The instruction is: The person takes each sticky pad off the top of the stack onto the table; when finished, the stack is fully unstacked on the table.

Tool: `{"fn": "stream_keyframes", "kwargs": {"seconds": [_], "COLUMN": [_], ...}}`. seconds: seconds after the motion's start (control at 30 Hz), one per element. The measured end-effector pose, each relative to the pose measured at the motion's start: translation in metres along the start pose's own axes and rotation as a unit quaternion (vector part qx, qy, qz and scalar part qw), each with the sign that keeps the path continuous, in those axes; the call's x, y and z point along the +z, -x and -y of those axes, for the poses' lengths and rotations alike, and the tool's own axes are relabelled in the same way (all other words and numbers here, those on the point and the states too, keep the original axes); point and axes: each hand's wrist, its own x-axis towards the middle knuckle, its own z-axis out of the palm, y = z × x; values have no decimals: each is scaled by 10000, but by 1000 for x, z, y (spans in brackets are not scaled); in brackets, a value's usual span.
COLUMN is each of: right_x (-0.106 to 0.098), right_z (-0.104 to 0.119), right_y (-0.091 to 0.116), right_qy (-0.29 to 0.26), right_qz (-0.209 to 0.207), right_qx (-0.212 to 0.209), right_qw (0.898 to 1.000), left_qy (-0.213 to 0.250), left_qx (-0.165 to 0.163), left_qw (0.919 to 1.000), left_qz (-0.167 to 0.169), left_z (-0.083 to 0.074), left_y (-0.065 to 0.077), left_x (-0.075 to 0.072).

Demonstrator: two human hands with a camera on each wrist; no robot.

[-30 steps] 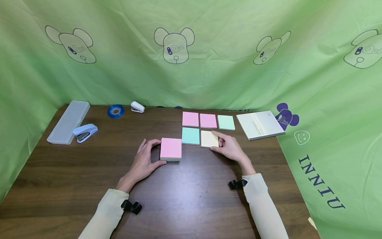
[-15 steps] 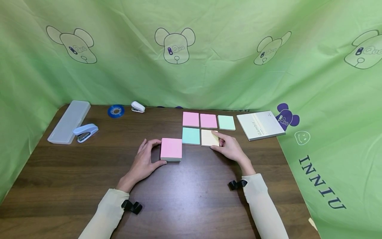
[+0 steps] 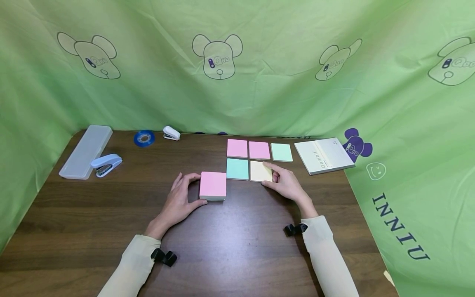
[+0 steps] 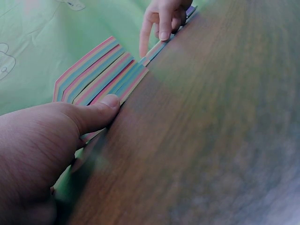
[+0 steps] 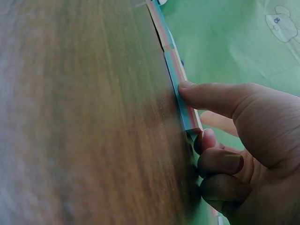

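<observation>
My left hand (image 3: 177, 198) holds the left side of a tall stack of sticky note pads (image 3: 213, 184) with a pink top. Its thumb (image 4: 105, 108) lies against the stack's striped front, where pink, yellow and blue layers show. A pale yellow sticky note pad (image 3: 260, 171) lies flat further right. My right hand (image 3: 285, 182) pinches that pad, thumb at its front edge and index finger at its far right corner; the other fingers are curled beneath. Left of the yellow pad is a teal pad (image 3: 237, 168). Behind are two pink pads (image 3: 237, 148) and a mint pad (image 3: 281, 152).
At the back right lies a white notebook (image 3: 324, 155). Towards the left are a translucent case (image 3: 83, 154), a light blue stapler (image 3: 106, 165), blue tape (image 3: 144, 138) and a small white stapler (image 3: 171, 133). A green curtain (image 3: 259, 82) borders the wooden table (image 3: 230, 255).
The yellow pad has shifted slightly away from me, under my right hand, since the earliest frame. My left hand and the stack have stayed in place.
</observation>
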Motion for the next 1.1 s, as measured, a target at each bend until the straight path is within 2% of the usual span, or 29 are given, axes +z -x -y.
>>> {"fn": "stream_keyframes", "kwargs": {"seconds": [0.4,0.63,0.67,0.9,1.03,1.1], "right_x": [-3,-13,-12,-32,-32,-28], "right_z": [1,23,20,79,91,87], "right_y": [3,9,8,17,18,17], "right_qy": [-68,-135,-76,-107,-108,-290], "right_qz": [-59,-108,-151,-56,-2,-67], "right_qx": [26,-102,-91,20,77,-159], "right_qw": [10000,9998,9998,9999,9999,9994], "left_qy": [6,8,5,7,5,9], "left_qx": [17,73,78,99,105,102], "left_qw": [10000,10000,10000,9999,9999,9999], "left_qz": [-5,-44,-48,-53,-49,-46], "left_z": [-1,-1,-1,-1,-1,-1], "left_y": [0,0,0,0,0,0], "left_x": [0,0,0,0,0,-1]}}
